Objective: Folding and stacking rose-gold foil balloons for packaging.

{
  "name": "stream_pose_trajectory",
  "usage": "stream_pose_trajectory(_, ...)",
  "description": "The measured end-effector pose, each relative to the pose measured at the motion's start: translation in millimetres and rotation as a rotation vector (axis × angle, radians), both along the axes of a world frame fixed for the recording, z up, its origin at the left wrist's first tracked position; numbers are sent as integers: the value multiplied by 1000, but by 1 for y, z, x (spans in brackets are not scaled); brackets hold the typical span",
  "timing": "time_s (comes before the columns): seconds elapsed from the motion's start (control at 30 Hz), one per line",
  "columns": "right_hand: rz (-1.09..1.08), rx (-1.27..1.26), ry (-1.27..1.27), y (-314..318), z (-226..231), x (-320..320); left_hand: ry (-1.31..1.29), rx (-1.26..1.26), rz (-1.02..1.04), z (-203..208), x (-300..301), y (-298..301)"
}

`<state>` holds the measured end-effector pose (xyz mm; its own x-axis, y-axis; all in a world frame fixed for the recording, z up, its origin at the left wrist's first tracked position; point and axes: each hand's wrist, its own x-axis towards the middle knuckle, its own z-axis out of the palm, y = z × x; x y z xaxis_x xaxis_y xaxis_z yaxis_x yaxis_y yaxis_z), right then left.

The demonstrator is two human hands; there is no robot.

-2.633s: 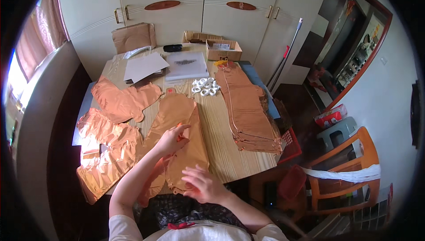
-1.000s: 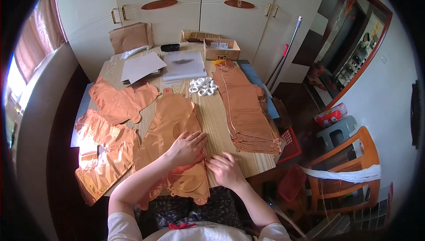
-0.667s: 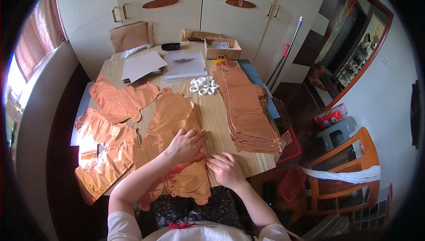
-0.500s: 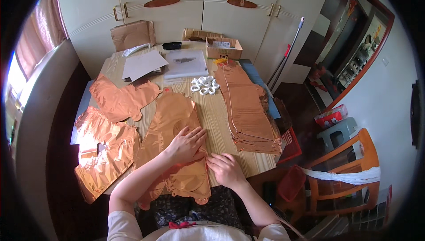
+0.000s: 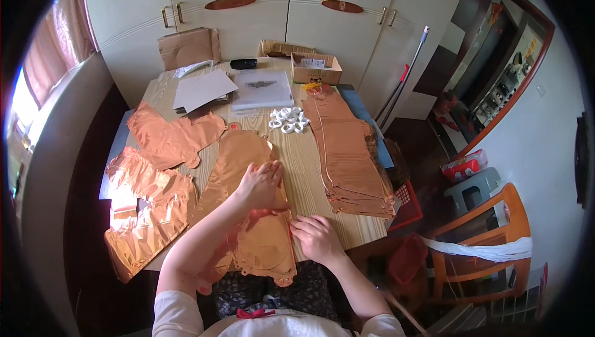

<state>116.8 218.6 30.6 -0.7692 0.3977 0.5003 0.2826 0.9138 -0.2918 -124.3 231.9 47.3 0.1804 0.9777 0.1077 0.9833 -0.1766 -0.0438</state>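
Head view, centre: left hand (image 5: 260,184) lies flat, hiding some copper foil (image 5: 265,247); whether right hand (image 5: 317,238) pinches, I cannot tell.

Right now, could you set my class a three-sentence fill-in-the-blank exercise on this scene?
The hand nearer the cabinets is the person's ____ one.
The copper-coloured stack lies to the ____ of the sheet under that hand.
The small rings near the stack are coloured ____.
Missing words: left; right; white.
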Motion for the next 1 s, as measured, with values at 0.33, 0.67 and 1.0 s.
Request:
stream_pose_trajectory(0.33,4,-7,-4,0,1,0,54,-154,78,3,-17,36)
stream_pose_trajectory(0.67,12,-32,-20,-1,-3,3,18,-148,82,1,-15,34)
stream_pose_trajectory(1.0,14,-22,-27,2,-7,2,-20,220,-71,0,2,4)
